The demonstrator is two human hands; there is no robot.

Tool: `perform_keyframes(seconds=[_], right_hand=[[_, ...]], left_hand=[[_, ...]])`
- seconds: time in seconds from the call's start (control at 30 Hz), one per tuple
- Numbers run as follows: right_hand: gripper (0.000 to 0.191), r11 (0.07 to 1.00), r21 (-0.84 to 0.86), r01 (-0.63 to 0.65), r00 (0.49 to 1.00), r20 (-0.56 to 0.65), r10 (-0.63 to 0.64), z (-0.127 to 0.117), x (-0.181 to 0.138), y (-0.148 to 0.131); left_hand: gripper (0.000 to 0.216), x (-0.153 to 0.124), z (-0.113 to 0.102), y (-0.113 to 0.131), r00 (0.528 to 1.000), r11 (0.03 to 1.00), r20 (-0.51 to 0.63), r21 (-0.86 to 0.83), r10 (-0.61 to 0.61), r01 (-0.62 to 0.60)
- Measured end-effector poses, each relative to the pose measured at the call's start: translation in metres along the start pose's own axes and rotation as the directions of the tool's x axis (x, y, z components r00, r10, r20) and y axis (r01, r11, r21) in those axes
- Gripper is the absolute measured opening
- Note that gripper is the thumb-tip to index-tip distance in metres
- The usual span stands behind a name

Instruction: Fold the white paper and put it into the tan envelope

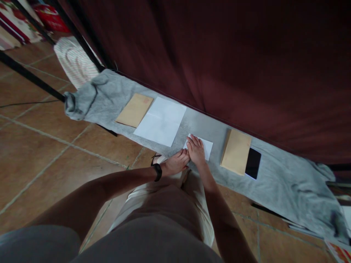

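Observation:
A small white sheet of paper (208, 148), apparently folded, lies on the grey cloth in front of me. My right hand (195, 149) rests flat on its left part, fingers stretched out. Close against it, my left hand (177, 162) has its fingers bent together at the paper's near left edge, a dark band on its wrist. The fingertips of the left hand partly cover that edge. A larger white sheet (161, 120) lies flat to the left, next to a brown envelope (135, 109). To the right is a thicker brown envelope or stack of them (236, 151).
A dark phone (253, 163) lies beside the right envelope. The grey cloth (285, 190) covers a long narrow bench and is rumpled at both ends. A dark red curtain (246, 73) hangs behind it. Black metal bars (33, 76) stand at the left over the tiled floor.

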State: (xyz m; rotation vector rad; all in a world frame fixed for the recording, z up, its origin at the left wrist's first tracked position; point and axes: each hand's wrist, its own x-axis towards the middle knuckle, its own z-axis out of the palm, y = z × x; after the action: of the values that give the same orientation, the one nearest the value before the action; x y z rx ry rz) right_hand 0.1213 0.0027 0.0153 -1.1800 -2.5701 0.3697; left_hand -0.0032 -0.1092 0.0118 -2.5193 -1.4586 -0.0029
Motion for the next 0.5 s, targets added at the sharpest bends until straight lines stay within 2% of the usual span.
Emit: perform_keyframes(seconds=[0.13, 0.3, 0.5], right_hand=[[0.047, 1.000, -0.020, 0.005, 1.000, 0.001, -0.005, 0.000, -0.004, 0.000], [0.046, 0.999, -0.031, -0.008, 0.999, -0.048, 0.007, 0.000, -0.027, 0.003], [0.047, 0.991, -0.041, -0.128, 0.980, -0.156, 0.120, -0.003, -0.053, 0.009]], left_hand=[[0.055, -0.001, -0.001, 0.000, 1.000, 1.000, 0.017, 0.014, -0.004, 0.004], [0.060, -0.002, -0.006, 0.000, 0.999, 0.999, 0.034, -0.044, -0.016, 0.018], [0.066, -0.003, -0.008, 0.001, 0.994, 0.988, 0.079, -0.133, -0.072, 0.082]])
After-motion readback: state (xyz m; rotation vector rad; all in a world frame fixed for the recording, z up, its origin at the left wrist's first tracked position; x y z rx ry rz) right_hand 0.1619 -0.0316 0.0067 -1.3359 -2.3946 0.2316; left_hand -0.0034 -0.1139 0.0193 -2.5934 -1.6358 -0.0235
